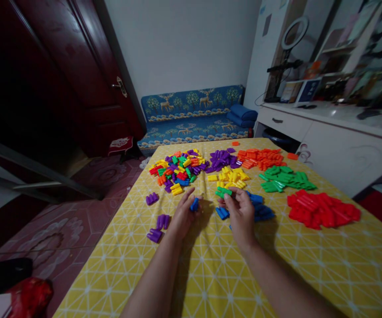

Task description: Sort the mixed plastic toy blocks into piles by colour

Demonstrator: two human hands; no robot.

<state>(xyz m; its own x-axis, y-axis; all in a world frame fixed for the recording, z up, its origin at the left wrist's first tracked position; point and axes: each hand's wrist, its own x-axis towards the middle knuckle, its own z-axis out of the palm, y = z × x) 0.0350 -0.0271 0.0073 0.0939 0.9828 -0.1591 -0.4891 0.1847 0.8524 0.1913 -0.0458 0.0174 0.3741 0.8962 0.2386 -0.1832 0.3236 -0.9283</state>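
My left hand (pixel 185 214) is closed around a blue plastic building piece (pixel 194 204), just in front of a mixed heap of coloured pieces (pixel 177 170). A green building piece (pixel 223 192) is pinched between the thumb and fingers of my right hand (pixel 242 214). That hand hovers over the blue pile (pixel 262 212) and partly hides it. Beyond it lie a yellow pile (pixel 232 177) and a purple pile (pixel 222 160). Green (pixel 287 179), orange (pixel 260 158) and red (pixel 322 208) piles spread out to the right.
A yellow patterned cloth (pixel 138 274) covers the table. Several loose purple pieces (pixel 154 235) lie left of my left hand. Behind the table stands a blue sofa (pixel 191 128); a white cabinet (pixel 343 150) is at the right and a dark red door (pixel 88 79) at the left.
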